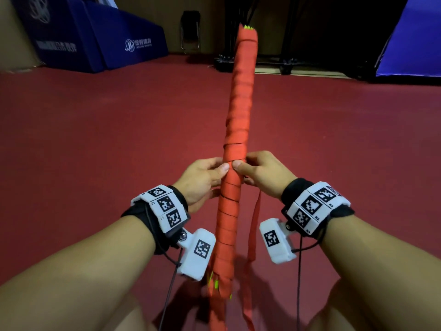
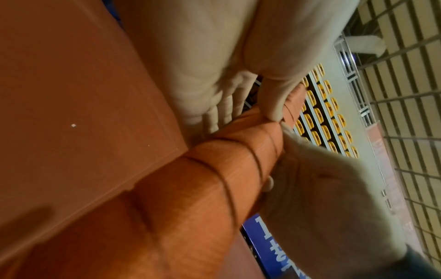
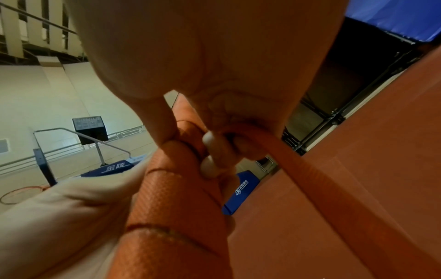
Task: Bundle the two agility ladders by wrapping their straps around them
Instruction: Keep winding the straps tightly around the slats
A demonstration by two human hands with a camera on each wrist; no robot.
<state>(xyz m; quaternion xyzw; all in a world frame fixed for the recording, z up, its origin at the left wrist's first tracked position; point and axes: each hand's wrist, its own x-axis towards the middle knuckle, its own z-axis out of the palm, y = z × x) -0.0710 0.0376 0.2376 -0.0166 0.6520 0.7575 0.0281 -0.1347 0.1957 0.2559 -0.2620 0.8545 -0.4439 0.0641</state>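
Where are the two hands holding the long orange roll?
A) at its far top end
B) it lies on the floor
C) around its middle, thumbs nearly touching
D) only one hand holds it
C: the left hand and the right hand both grip the orange roll around its middle, thumbs nearly touching.

The bundled ladder (image 1: 238,130) is wrapped in bright orange-red webbing, neon yellow-green rungs (image 1: 248,27) peeping from its ends. The floor (image 1: 95,139) is deep red. Blue pads (image 1: 100,44) carry white lettering; white wristbands (image 1: 164,209) show black-and-white square markers.
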